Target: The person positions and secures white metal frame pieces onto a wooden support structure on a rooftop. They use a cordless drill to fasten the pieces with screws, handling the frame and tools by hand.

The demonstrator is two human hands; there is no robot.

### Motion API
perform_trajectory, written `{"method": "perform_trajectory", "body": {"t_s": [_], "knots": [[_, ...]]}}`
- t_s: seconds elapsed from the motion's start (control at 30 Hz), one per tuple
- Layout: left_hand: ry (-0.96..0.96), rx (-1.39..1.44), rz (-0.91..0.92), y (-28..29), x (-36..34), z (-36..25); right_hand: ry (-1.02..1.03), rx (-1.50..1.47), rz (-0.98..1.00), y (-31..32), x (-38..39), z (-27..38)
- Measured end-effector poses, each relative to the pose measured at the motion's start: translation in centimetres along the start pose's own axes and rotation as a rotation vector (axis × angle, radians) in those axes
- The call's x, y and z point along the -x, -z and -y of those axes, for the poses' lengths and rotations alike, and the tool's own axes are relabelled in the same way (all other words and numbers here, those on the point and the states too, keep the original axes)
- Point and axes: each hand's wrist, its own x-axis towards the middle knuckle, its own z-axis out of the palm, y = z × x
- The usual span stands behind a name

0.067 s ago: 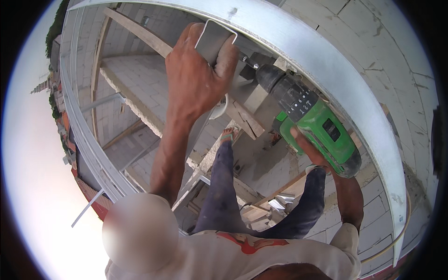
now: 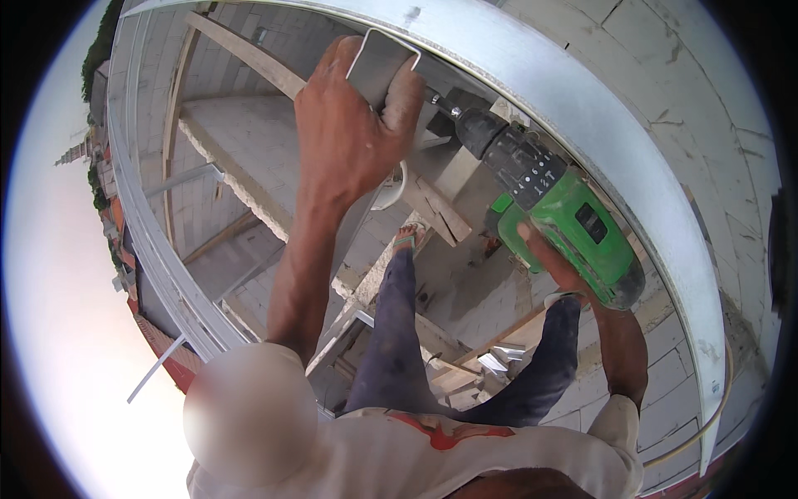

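My left hand is closed round the end of a thin metal channel, its open profile facing me. In my right hand is a green and black cordless drill, gripped by the handle, which is partly hidden. The drill points up and left. Its bit end reaches close to the fingers of my left hand; whether the tip touches the channel is hidden behind them. A long pale metal beam curves past just beyond the drill.
Pale block walls stand to the right. My bare foot rests on a rough wall ledge, far above a lower floor. Wooden planks, metal offcuts and long metal rails lie around. A cable hangs at the lower right.
My left hand and the channel have shifted very slightly up and left. The drill has moved up a little. Both hands keep their grip.
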Motion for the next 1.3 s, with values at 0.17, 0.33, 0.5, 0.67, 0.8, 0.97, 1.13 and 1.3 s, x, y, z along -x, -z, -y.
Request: {"method": "perform_trajectory", "body": {"t_s": [0.17,0.33,0.5,0.67,0.8,0.97,1.13,1.3], "knots": [[0.039,-0.038,-0.076,-0.5,0.1,1.1,-0.133,-0.337,-0.091,-2.5,-1.7,0.9],[0.054,0.023,0.006,1.1,0.4,-0.2,-0.021,-0.672,-0.364,-7.5,-0.6,2.2],[-0.107,0.082,-0.219,0.4,6.6,0.4,-0.232,-1.143,-0.331,-13.6,3.3,-0.1],[-0.262,0.020,-0.093,0.2,17.7,0.1,-0.378,-1.369,-0.375,-19.9,7.3,-3.7],[-0.085,0.096,0.277,-6.7,24.9,5.2,-0.540,-1.490,-0.449,-24.4,9.9,-5.8],[0.433,0.198,0.291,-17.7,32.3,19.2,-0.630,-1.526,-0.416,-29.3,12.4,-9.1],[0.665,-0.002,0.251,-27.4,35.2,35.2,-0.730,-1.473,-0.425,-32.2,13.6,-9.9],[0.719,-0.088,0.477,-33.5,35.8,45.2,-0.771,-1.427,-0.371,-33.4,15.3,-11.3]]}}
